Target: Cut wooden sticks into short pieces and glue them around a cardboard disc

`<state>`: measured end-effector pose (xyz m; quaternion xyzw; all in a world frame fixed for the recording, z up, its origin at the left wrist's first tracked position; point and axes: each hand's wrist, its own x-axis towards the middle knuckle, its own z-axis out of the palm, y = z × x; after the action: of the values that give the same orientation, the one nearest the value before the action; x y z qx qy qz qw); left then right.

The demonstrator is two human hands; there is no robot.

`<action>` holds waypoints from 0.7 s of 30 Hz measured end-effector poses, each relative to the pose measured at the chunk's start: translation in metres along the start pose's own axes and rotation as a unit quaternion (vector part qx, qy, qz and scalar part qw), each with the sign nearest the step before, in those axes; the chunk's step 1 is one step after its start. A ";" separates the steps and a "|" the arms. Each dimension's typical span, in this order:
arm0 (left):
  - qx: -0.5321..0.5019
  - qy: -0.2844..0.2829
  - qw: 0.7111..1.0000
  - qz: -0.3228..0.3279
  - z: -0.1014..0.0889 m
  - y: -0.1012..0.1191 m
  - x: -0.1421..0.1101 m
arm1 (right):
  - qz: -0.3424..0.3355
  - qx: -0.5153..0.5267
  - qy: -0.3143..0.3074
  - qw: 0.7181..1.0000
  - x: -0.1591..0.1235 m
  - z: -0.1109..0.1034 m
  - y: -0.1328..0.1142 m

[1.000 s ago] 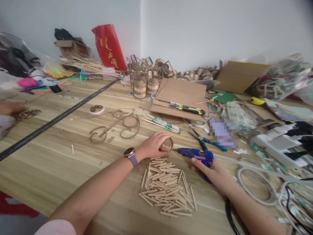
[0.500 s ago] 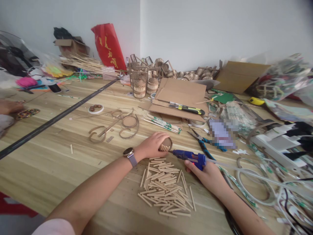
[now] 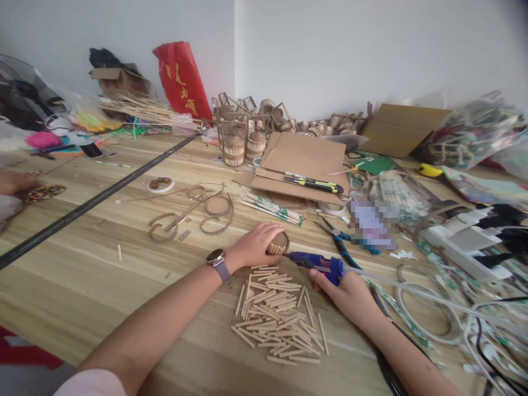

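My left hand [image 3: 256,243], with a watch at the wrist, is closed around a small round cardboard piece [image 3: 281,240] edged with short wooden sticks. Part of that piece is hidden behind my fingers. In my right hand [image 3: 340,289] is a blue hot glue gun [image 3: 315,263], its nozzle at the right end of the row of sticks on the piece. I cannot tell whether the tip touches. A pile of short wooden sticks [image 3: 276,313] lies on the table just below both hands.
Pliers [image 3: 338,239] and a power strip [image 3: 462,247] with tangled cords lie to the right. Cardboard sheets [image 3: 303,159] carrying utility knives [image 3: 313,183] are ahead, before small stick-covered buckets [image 3: 234,151]. Another person's hand [image 3: 18,181] rests at the far left beyond a black bar [image 3: 103,195].
The whole view has shifted very slightly. Both hands, the round piece and the glue gun stay in nearly the same place relative to each other.
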<state>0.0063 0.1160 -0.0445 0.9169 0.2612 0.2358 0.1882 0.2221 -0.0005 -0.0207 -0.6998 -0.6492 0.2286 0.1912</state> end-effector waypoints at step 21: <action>0.008 0.003 1.000 0.004 0.000 -0.001 0.000 | 0.010 -0.006 0.030 0.999 -0.001 0.003 0.002</action>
<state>0.0064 0.1165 -0.0450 0.9188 0.2603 0.2367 0.1791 0.2223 -0.0013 -0.0242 -0.7138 -0.6376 0.2057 0.2039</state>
